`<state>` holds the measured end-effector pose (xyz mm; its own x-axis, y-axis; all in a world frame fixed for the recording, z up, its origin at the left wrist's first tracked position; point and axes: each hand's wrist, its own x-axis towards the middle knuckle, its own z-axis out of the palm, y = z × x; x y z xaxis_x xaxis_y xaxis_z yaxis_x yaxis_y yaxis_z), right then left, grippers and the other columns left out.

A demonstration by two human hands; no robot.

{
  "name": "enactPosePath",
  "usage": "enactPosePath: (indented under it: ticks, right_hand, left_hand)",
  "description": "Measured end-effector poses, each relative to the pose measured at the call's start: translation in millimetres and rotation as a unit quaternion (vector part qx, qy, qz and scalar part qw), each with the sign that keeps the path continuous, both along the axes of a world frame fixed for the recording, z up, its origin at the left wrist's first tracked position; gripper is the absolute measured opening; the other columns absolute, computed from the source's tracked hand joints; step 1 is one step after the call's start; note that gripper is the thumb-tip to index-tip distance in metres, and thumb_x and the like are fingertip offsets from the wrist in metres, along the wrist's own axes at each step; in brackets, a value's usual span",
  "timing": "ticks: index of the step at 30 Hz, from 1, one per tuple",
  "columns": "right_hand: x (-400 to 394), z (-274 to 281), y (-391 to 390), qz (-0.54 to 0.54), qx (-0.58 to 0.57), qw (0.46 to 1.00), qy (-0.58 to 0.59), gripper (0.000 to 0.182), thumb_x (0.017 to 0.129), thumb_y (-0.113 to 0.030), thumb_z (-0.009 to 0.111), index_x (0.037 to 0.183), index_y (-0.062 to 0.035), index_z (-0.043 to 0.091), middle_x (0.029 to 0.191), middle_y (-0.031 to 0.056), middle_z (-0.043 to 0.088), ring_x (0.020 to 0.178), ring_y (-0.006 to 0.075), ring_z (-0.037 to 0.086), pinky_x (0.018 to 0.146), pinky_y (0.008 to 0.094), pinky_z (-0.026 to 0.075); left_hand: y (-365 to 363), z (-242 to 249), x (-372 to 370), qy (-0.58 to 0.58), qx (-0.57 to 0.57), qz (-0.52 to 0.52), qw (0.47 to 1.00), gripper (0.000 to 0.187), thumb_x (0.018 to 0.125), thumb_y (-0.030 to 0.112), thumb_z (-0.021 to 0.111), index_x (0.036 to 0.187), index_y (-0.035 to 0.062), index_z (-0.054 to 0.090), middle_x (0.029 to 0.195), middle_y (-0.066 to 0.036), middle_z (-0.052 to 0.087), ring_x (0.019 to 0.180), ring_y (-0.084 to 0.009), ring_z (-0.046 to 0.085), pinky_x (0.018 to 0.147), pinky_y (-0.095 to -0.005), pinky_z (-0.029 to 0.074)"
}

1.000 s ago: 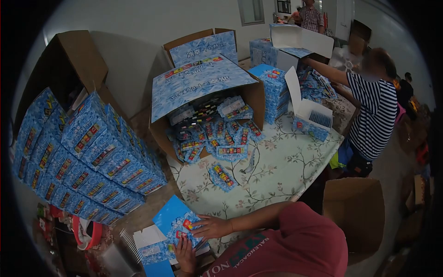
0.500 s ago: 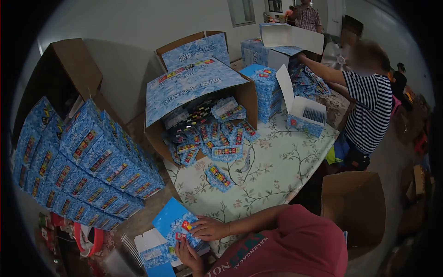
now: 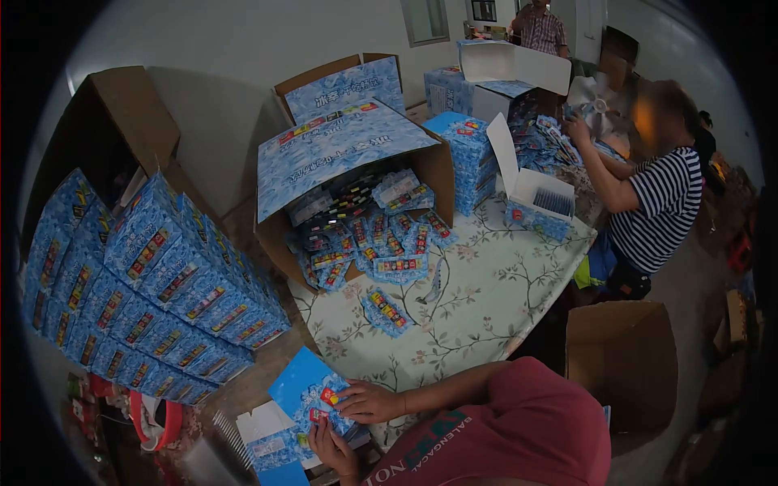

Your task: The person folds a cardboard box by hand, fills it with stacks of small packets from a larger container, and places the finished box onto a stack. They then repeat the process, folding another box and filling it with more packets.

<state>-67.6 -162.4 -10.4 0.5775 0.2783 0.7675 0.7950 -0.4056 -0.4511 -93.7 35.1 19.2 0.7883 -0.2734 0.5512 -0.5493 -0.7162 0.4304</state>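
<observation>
My right hand (image 3: 369,402) rests over the near side of a blue ice-patterned carton (image 3: 322,390), with its fingers bent onto the printed face. Below it, my left hand (image 3: 331,447) grips the same carton from the lower edge, fingertips close to a red label. A plain blue panel (image 3: 296,374) sticks out at the carton's upper left. Beside the left hand lies another carton with white flaps (image 3: 263,421). What lies under my palms is hidden.
A large tipped box (image 3: 348,154) spills blue sachets (image 3: 397,263) onto the flowered tablecloth (image 3: 478,283). Stacked cartons (image 3: 154,283) stand left. An open carton of packets (image 3: 543,198) sits near a co-worker in a striped shirt (image 3: 660,206). A brown box (image 3: 620,373) stands right.
The co-worker has leaned back to the right, drawing an arm out of the open carton toward the loose sachets. My hands and the carton they hold have barely moved.
</observation>
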Motion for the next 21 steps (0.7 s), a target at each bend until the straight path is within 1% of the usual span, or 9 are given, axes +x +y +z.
enactPosePath:
  ticks: [7, 9, 10, 12, 14, 15, 16, 19, 21]
  right_hand:
    - [0, 0, -1, 0.0, 0.003, 1.0, 0.015, 0.025, 0.084, -0.014, 0.062, 0.109, -0.0132, 0.064, 0.123, -0.0004, 0.057, 0.121, 0.0243, 0.046, 0.106, 0.0502, 0.028]
    - [-1, 2, -3, 0.007, -0.01, 0.999, 0.032, 0.026, 0.084, -0.014, 0.061, 0.11, -0.0114, 0.062, 0.123, 0.0025, 0.056, 0.12, 0.0261, 0.046, 0.105, 0.0488, 0.029]
    - [-1, 6, -6, 0.02, -0.022, 0.999, 0.036, 0.028, 0.084, -0.014, 0.061, 0.112, -0.0096, 0.061, 0.124, 0.006, 0.055, 0.12, 0.0278, 0.046, 0.104, 0.0475, 0.03]
    - [-7, 23, -12, -0.024, 0.086, 0.987, 0.13, 0.042, 0.085, -0.015, 0.061, 0.125, -0.0067, 0.052, 0.13, 0.0118, 0.05, 0.123, 0.0251, 0.044, 0.103, 0.0403, 0.033]
    - [-7, 16, -6, -0.052, 0.263, 0.916, 0.3, 0.053, 0.088, -0.016, 0.058, 0.136, -0.0028, 0.038, 0.135, 0.0154, 0.043, 0.123, 0.0225, 0.043, 0.1, 0.0336, 0.035]
    - [1, 10, -7, 0.022, 0.306, 0.856, 0.416, 0.055, 0.089, -0.015, 0.056, 0.138, -0.0025, 0.033, 0.137, 0.0137, 0.042, 0.123, 0.0213, 0.042, 0.1, 0.0318, 0.035]
    - [8, 3, -7, 0.084, 0.337, 0.776, 0.527, 0.058, 0.09, -0.014, 0.053, 0.141, -0.0023, 0.029, 0.138, 0.0121, 0.04, 0.124, 0.02, 0.04, 0.1, 0.0299, 0.034]
    - [2, 18, -5, 0.134, 0.391, 0.735, 0.537, 0.065, 0.088, -0.011, 0.055, 0.144, -0.0041, 0.022, 0.14, 0.0098, 0.037, 0.123, 0.018, 0.039, 0.101, 0.0316, 0.033]
    - [-6, 39, -8, 0.151, 0.396, 0.734, 0.532, 0.066, 0.087, -0.009, 0.054, 0.144, -0.0041, 0.021, 0.141, 0.0097, 0.035, 0.125, 0.0175, 0.037, 0.102, 0.0315, 0.031]
  left_hand:
    - [-1, 3, 2, -0.003, 0.003, -0.004, 1.0, 0.028, 0.093, 0.011, 0.042, 0.107, -0.0044, 0.061, 0.114, -0.015, 0.061, 0.118, -0.0365, 0.046, 0.102, -0.0464, 0.031]
    - [0, 4, 0, 0.003, 0.003, -0.012, 1.0, 0.027, 0.091, 0.009, 0.045, 0.11, -0.0045, 0.059, 0.125, -0.019, 0.053, 0.119, -0.0379, 0.044, 0.101, -0.0465, 0.031]
    - [-3, 1, -5, 0.029, -0.118, 0.01, 0.993, 0.033, 0.089, 0.008, 0.049, 0.12, -0.0044, 0.052, 0.132, -0.022, 0.045, 0.124, -0.0379, 0.04, 0.104, -0.0455, 0.028]
    - [-16, 10, -7, -0.006, -0.261, 0.085, 0.962, 0.046, 0.088, 0.007, 0.052, 0.132, -0.0024, 0.04, 0.139, -0.022, 0.036, 0.129, -0.0342, 0.035, 0.107, -0.0421, 0.024]
    - [-9, -2, -2, 0.118, -0.438, 0.09, 0.886, 0.055, 0.09, 0.01, 0.052, 0.139, -0.001, 0.03, 0.142, -0.018, 0.033, 0.13, -0.0269, 0.032, 0.107, -0.0359, 0.023]
    - [-7, 4, -7, 0.1, -0.441, 0.126, 0.883, 0.055, 0.09, 0.01, 0.052, 0.139, -0.001, 0.03, 0.142, -0.018, 0.033, 0.13, -0.0269, 0.032, 0.107, -0.0359, 0.023]
    - [-7, 8, -10, 0.159, -0.473, 0.125, 0.857, 0.056, 0.09, 0.011, 0.053, 0.14, -0.0014, 0.028, 0.141, -0.017, 0.034, 0.128, -0.0248, 0.034, 0.106, -0.034, 0.024]
    - [-15, 20, -6, 0.327, -0.566, 0.065, 0.754, 0.059, 0.092, 0.013, 0.053, 0.141, -0.0026, 0.025, 0.14, -0.013, 0.036, 0.122, -0.0187, 0.038, 0.102, -0.0281, 0.029]
    - [-14, 39, -10, 0.298, -0.55, 0.055, 0.778, 0.056, 0.092, 0.01, 0.051, 0.141, -0.0029, 0.026, 0.138, -0.012, 0.038, 0.118, -0.0181, 0.041, 0.101, -0.0289, 0.031]
